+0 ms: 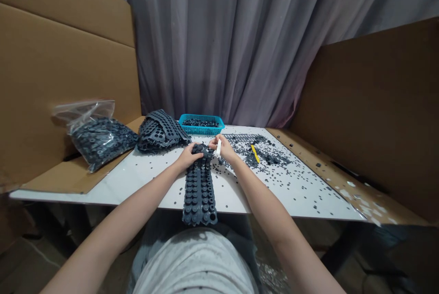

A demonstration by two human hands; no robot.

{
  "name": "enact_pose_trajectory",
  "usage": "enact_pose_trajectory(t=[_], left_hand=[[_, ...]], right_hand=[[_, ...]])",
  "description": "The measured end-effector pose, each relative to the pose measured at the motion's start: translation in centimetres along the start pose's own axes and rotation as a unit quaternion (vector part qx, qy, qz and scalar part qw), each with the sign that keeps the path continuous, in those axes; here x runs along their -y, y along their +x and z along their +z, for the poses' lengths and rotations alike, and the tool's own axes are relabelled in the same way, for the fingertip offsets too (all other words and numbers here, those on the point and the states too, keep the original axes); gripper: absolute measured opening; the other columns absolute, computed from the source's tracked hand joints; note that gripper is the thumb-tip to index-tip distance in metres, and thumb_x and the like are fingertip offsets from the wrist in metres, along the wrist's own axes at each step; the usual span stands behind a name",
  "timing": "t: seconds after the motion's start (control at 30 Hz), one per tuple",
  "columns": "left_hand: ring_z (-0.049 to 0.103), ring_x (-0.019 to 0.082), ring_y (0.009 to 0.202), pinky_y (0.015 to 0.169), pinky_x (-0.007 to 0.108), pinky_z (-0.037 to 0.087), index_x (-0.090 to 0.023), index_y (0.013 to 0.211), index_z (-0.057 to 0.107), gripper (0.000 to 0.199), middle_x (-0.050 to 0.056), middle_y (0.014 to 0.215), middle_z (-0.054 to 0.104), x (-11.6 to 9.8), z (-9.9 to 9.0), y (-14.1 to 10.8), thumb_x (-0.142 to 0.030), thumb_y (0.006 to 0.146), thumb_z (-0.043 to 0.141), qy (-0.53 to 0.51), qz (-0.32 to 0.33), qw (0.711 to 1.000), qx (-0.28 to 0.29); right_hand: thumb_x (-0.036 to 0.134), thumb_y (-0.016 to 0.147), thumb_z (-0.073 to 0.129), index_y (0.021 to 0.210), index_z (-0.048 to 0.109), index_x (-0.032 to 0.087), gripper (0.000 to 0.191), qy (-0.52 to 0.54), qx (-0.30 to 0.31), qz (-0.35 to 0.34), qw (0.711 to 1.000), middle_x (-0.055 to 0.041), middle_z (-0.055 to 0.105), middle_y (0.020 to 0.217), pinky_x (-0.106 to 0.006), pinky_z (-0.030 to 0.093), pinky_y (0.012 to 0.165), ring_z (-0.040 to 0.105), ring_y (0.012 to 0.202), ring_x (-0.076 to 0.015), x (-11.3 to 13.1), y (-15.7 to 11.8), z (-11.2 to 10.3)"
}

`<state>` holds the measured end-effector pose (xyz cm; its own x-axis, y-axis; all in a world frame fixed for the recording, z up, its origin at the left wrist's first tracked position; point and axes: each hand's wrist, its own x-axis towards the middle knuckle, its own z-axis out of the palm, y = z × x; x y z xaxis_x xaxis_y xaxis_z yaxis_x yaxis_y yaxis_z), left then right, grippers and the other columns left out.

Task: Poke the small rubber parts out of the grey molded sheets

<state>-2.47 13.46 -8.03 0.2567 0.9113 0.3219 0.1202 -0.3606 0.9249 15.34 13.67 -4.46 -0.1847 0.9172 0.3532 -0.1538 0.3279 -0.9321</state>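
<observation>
A dark grey moulded strip (199, 191) with rows of round studs hangs over the table's front edge towards my lap. My left hand (187, 157) grips its upper end, thumb on top and fingers at the side. My right hand (225, 148) is closed around a white stick-like tool (218, 147), close beside the strip's far end. The tool's tip and any contact with the strip are too small to make out. Scattered small dark bits (270, 159) lie to the right of the hands.
A yellow tool (254, 153) lies among the bits. Behind stands a blue basket (201, 130) holding dark pieces. Leftward are a heap of perforated dark sheet (161, 131) and a clear bag (99, 141) of dark pieces. Cardboard walls (373, 115) flank the white table (137, 184).
</observation>
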Motion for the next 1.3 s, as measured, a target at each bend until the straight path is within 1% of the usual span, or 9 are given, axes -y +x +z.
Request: enact_pose_trajectory(t=[0.13,0.3,0.5,0.7,0.83,0.97,1.07,1.17,1.3], left_hand=[[0.062,0.018,0.085,0.079,0.039,0.051,-0.014,0.107,0.058,0.023,0.004,0.096,0.062,-0.4,0.1,0.0,-0.026,0.088,0.060,0.000,0.000,1.000,-0.003],[0.061,0.018,0.087,0.078,0.038,0.051,-0.014,0.105,0.058,0.021,0.004,0.099,0.062,-1.1,0.4,0.0,-0.026,0.087,0.061,0.000,0.012,1.000,-0.007],[0.060,0.017,0.081,0.076,0.036,0.050,-0.014,0.102,0.059,0.020,0.003,0.092,0.062,-1.5,0.7,-0.1,-0.026,0.086,0.061,0.002,0.020,1.000,-0.011],[0.060,0.016,0.076,0.072,0.034,0.049,-0.015,0.100,0.058,0.022,0.001,0.086,0.062,-1.0,0.3,-0.3,-0.024,0.081,0.064,0.012,0.020,1.000,-0.016],[0.062,0.020,0.084,0.077,0.033,0.049,-0.020,0.106,0.055,0.039,0.002,0.092,0.065,-0.1,0.2,0.0,-0.025,0.070,0.069,0.019,0.021,0.999,-0.037],[0.060,0.025,0.095,0.087,0.038,0.045,-0.020,0.106,0.056,0.050,0.005,0.098,0.065,0.3,0.1,0.2,-0.025,0.060,0.076,0.061,0.042,0.996,-0.057],[0.052,0.031,0.110,0.096,0.042,0.039,-0.019,0.114,0.055,0.065,0.011,0.115,0.058,-0.6,0.0,-0.1,-0.028,0.055,0.080,0.103,0.081,0.987,-0.091],[0.043,0.031,0.121,0.102,0.041,0.033,-0.021,0.123,0.051,0.070,0.011,0.128,0.049,-2.4,-0.2,-0.8,-0.035,0.060,0.079,0.135,0.134,0.974,-0.122],[0.047,0.026,0.116,0.102,0.038,0.033,-0.025,0.121,0.055,0.049,0.007,0.123,0.053,-4.6,-0.5,-1.8,-0.032,0.075,0.068,0.154,0.197,0.958,-0.138]], right_hand=[[0.035,0.049,0.081,0.073,0.031,0.024,0.056,0.015,-0.027,0.010,0.999,0.0096,0.052,0.059,-0.023,0.038,0.058,0.051,0.059,-0.0108,-0.2,0.3,-0.2],[0.035,0.047,0.081,0.074,0.031,0.024,0.058,0.034,-0.055,0.024,0.998,0.0074,0.057,0.066,-0.024,0.040,0.064,0.054,0.063,-0.0109,-0.4,0.5,-0.3],[0.034,0.042,0.082,0.074,0.030,0.024,0.062,0.055,-0.096,0.037,0.993,0.0062,0.057,0.067,-0.027,0.041,0.065,0.054,0.064,-0.0125,-0.7,0.9,-0.2],[0.040,0.046,0.080,0.073,0.026,0.025,0.062,0.090,-0.155,0.007,0.984,0.0076,0.052,0.071,-0.027,0.042,0.069,0.052,0.069,-0.0120,0.7,1.2,-2.6],[0.037,0.049,0.080,0.073,0.029,0.024,0.058,0.102,-0.123,0.008,0.987,0.0055,0.052,0.074,-0.029,0.044,0.072,0.052,0.073,-0.0134,1.7,0.6,-2.4],[0.037,0.054,0.079,0.070,0.031,0.024,0.053,0.108,-0.073,0.013,0.991,0.0037,0.052,0.076,-0.031,0.045,0.074,0.053,0.074,-0.0143,2.4,0.0,-0.2],[0.039,0.057,0.077,0.070,0.030,0.023,0.051,0.116,-0.047,0.007,0.992,0.0039,0.052,0.077,-0.031,0.046,0.075,0.052,0.073,-0.0134,3.3,-0.5,1.2],[0.039,0.058,0.077,0.070,0.030,0.023,0.051,0.131,-0.017,0.020,0.991,0.0039,0.052,0.077,-0.032,0.047,0.075,0.052,0.071,-0.0132,3.9,-1.0,1.9],[0.038,0.057,0.079,0.070,0.033,0.023,0.050,0.144,0.006,0.048,0.988,0.0041,0.052,0.077,-0.030,0.046,0.071,0.051,0.069,-0.0124,3.9,-1.4,2.6]])
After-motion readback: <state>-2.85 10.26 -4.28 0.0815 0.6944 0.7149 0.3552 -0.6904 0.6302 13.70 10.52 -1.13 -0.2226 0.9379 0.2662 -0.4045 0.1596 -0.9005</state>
